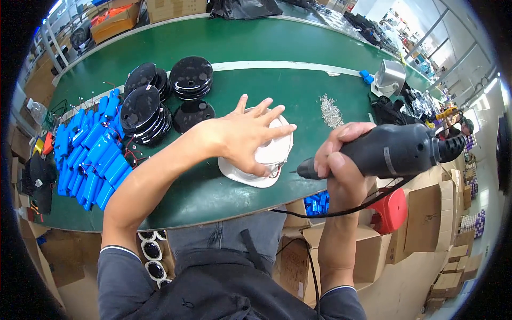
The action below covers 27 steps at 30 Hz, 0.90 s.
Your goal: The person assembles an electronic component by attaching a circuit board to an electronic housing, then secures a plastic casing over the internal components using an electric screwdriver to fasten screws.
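Fingers spread, my left hand (248,133) lies flat over a white round plastic housing (250,175) near the table's front edge. The hand hides much of the housing's top. My right hand (341,152) is wrapped round a black electric screwdriver (392,152), held sideways above the table's edge. Its thin tip points left toward the housing and is apart from it. A black cord (368,205) runs from the tool's rear down past my right forearm. Beyond the housing, to the right, lies a pile of small silvery screws (331,111).
Blue wired battery packs (93,154) heap at the left of the green table (256,45). Stacks of glossy black discs (191,77) stand beside them. At the right are a silver-and-white lamp-like unit (390,78) and black bags. Cardboard boxes (426,213) and a red stool (390,209) stand below.
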Motion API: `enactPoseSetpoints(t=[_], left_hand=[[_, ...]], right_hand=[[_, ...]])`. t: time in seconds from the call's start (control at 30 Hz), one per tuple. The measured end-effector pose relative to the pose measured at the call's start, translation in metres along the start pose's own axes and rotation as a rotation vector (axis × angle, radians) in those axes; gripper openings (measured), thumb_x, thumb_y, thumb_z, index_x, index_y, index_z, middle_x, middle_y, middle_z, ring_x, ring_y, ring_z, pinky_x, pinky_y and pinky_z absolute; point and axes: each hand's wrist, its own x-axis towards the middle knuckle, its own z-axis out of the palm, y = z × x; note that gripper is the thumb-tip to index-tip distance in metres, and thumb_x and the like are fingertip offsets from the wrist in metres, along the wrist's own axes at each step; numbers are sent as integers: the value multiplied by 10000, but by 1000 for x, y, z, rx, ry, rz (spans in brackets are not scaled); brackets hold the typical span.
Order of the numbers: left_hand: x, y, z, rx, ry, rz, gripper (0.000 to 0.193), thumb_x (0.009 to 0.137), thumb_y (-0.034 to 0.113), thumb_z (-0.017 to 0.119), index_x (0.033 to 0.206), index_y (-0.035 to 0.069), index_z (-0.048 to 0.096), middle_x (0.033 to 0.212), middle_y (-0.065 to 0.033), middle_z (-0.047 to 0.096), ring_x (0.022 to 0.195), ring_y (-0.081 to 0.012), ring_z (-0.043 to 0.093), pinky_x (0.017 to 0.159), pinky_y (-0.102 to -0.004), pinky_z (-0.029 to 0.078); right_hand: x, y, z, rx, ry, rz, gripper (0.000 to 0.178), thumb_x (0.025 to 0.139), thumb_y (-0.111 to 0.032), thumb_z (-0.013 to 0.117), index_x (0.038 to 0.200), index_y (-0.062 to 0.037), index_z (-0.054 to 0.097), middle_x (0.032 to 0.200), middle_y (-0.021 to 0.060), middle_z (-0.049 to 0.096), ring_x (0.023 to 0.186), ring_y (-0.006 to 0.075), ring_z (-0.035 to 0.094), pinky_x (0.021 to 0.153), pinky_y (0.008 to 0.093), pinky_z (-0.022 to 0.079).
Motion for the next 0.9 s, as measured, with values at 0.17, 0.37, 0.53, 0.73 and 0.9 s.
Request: enactPoseSetpoints(t=[0.17,0.37,0.53,0.73,0.9], left_hand=[[2,-1,8,-41,128,19,936,666,454,740,1485,197,370,1485,-267,321,1371,-472,300,1069,-636,273],[6,5,10,-14,207,-4,901,653,427,752,1458,198,418,1450,-268,366,1332,-466,348,1037,-597,325],[5,5,12,-19,208,-8,909,651,428,759,1460,198,415,1452,-277,361,1340,-471,335,1041,-592,322],[4,5,15,-3,224,-14,884,669,444,736,1452,173,429,1444,-282,365,1338,-477,337,1026,-583,330],[3,5,15,-11,214,-21,891,667,446,741,1454,175,426,1443,-277,366,1341,-468,333,1024,-584,329]], right_hand=[[-8,3,7,73,-55,11,409,729,59,695,1055,-47,472,816,113,580,657,158,572,588,297,507],[-2,12,7,1,-30,-17,385,735,68,676,1052,-43,487,817,99,580,686,161,589,606,295,514],[-1,16,10,1,-24,-23,365,749,91,654,1050,-48,502,804,91,583,681,165,592,609,301,516],[-1,16,10,-22,-17,-9,344,776,83,642,1057,-62,505,787,87,581,663,164,584,588,307,511],[-1,17,13,-17,-22,4,332,780,87,637,1050,-56,507,785,81,582,641,160,579,570,301,504]])
